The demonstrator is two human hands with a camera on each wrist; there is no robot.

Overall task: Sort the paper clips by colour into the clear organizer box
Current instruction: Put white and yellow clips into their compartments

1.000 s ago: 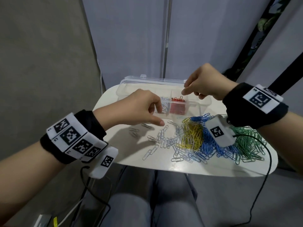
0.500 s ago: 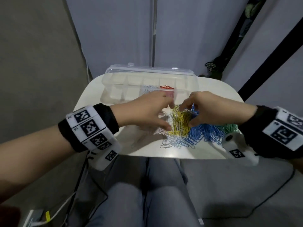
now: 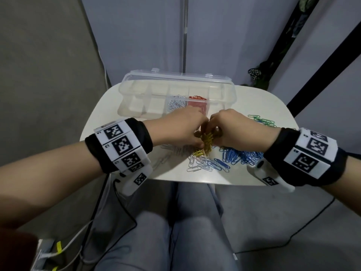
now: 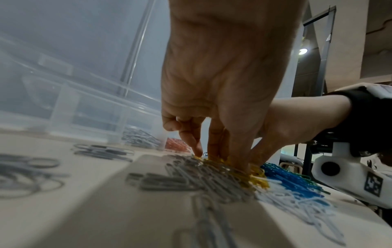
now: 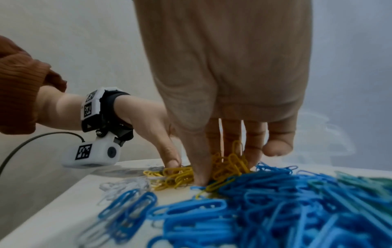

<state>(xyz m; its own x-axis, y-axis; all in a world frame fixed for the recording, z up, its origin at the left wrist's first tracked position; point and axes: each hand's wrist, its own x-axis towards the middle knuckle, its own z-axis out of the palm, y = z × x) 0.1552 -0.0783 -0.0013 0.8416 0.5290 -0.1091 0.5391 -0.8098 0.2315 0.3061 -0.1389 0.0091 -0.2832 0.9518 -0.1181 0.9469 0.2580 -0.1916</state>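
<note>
**Both hands down in the yellow clips**

The right hand hangs from above, fingers pointing down into a heap of yellow paper clips, thumb planted at the heap's near edge, little finger curled clear. The left hand comes in from the left, its thumb tip touching the same yellow heap. It wears a black wrist strap with white marker tiles and a white camera block with a black cable. A rust-coloured sleeve shows behind. Blue paper clips crowd the white bench nearest, white clips left, green clips far right.
</note>
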